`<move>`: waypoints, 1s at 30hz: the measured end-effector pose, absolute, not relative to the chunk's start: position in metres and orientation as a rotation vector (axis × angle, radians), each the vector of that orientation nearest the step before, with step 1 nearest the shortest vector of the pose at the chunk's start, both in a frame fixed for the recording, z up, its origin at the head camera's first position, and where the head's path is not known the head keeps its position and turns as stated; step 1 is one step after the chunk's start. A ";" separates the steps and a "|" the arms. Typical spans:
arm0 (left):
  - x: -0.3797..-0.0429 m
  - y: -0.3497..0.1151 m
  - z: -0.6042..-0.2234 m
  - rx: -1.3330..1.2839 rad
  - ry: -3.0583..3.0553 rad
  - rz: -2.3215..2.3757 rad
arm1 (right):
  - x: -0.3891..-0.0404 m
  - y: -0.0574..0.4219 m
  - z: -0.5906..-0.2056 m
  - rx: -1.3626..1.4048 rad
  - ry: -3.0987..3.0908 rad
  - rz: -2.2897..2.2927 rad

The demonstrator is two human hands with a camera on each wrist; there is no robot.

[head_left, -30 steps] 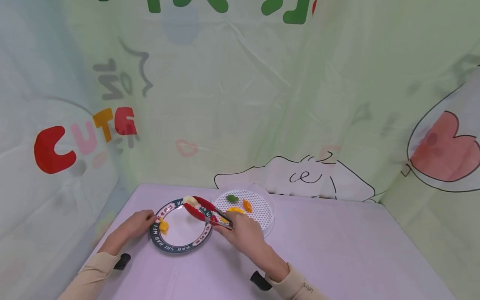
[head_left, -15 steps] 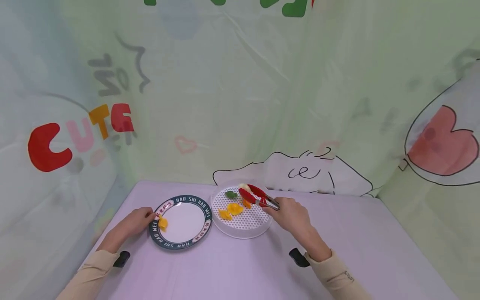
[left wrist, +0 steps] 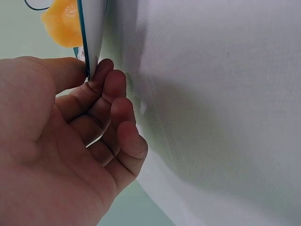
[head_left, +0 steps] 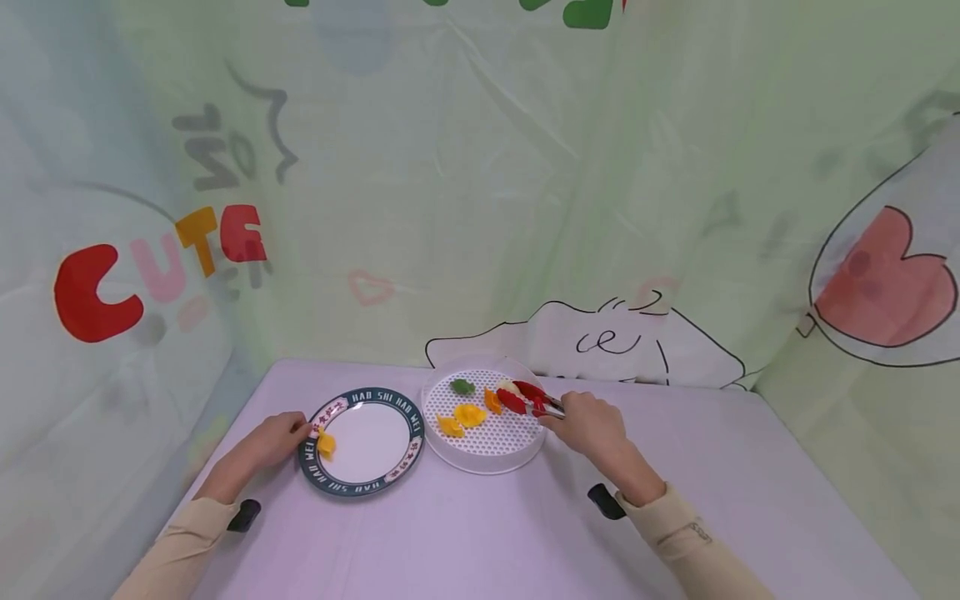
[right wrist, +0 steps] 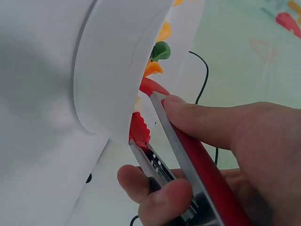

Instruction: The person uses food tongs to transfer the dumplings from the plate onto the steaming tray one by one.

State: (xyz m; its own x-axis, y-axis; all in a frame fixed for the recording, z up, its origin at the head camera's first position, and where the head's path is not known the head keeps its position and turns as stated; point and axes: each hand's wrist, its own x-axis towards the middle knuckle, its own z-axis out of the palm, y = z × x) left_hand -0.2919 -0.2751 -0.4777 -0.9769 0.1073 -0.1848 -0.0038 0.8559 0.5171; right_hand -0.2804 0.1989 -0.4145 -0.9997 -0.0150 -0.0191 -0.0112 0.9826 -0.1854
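Note:
My left hand [head_left: 276,437] pinches the rim of a round plate [head_left: 405,477] with a dark green lettered border; in the left wrist view the thumb and fingertips close on its edge. A yellow dumpling-like piece [head_left: 326,444] sits on the plate's left side. My right hand [head_left: 592,425] grips metal tongs [right wrist: 188,155] with red scalloped tips. The tips are down inside a round white perforated basket [head_left: 483,463], at a whitish piece [head_left: 508,387]; whether they still squeeze it I cannot tell. Beside them lie an orange piece [head_left: 492,402], two yellow pieces [head_left: 470,416] and a green piece [head_left: 462,387].
Plate and basket stand side by side on a pale lilac tabletop [head_left: 420,550], near its back edge. Printed curtains [head_left: 450,208] hang behind and at both sides. The basket's raised wall [right wrist: 106,70] stands close to the tongs.
The tongs have carried the whitish piece from over the plate rightward to the basket, then down into it. My left hand has stayed on the plate's rim.

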 end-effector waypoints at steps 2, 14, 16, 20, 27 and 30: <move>-0.292 -0.275 -0.477 0.075 2.821 0.786 | -0.282 0.198 -0.416 -0.011 3.105 -0.285; -0.293 -0.275 -0.479 0.071 2.829 0.780 | -0.268 0.188 -0.400 0.023 3.144 -0.342; -0.293 -0.275 -0.479 0.071 2.830 0.781 | -0.263 0.182 -0.396 0.002 3.160 -0.383; -0.294 -0.275 -0.479 0.070 2.828 0.791 | -0.253 0.166 -0.392 -0.051 3.164 -0.483; -0.293 -0.275 -0.479 0.069 2.829 0.775 | -0.240 0.131 -0.405 -0.123 3.111 -0.637; -0.292 -0.274 -0.477 0.060 2.828 0.772 | -0.235 0.117 -0.414 -0.179 3.087 -0.689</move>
